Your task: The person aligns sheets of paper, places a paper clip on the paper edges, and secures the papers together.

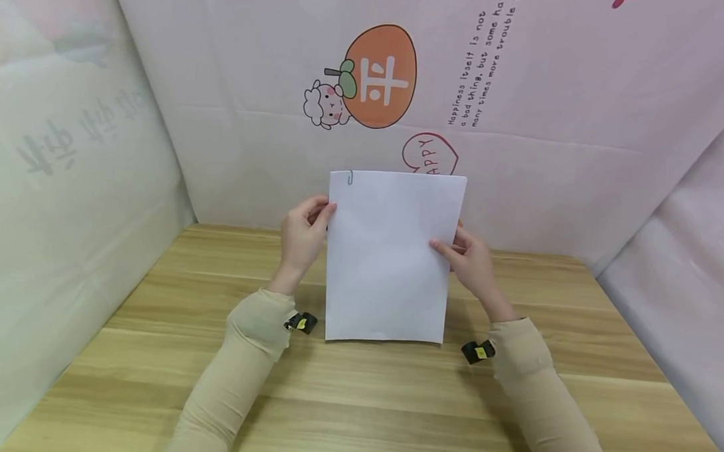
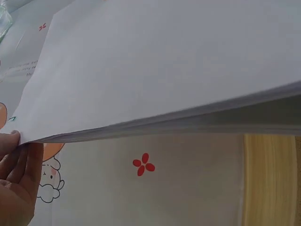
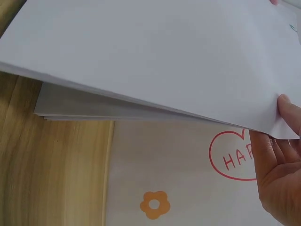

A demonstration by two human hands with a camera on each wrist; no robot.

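A stack of white paper sheets [image 1: 390,267] is held up above the table, its broad blank face toward the head camera. Near its top left corner sits a small green paper clip [image 1: 350,178]. My left hand [image 1: 303,234] pinches the upper left edge, thumb in front and fingers behind. On the other side, my right hand [image 1: 470,260] pinches the right edge, its thumb lying on the front face. Both wrist views show the stack's lower edges fanned apart, with a gap between the front and back sheets [image 3: 94,101].
Below is a wood-grain table [image 1: 356,405]. A pale printed cloth [image 1: 251,149] with cartoon drawings and lettering hangs behind it, and more cloth [image 1: 69,209] hangs at the sides. Small black devices [image 1: 301,322] are worn at both wrists.
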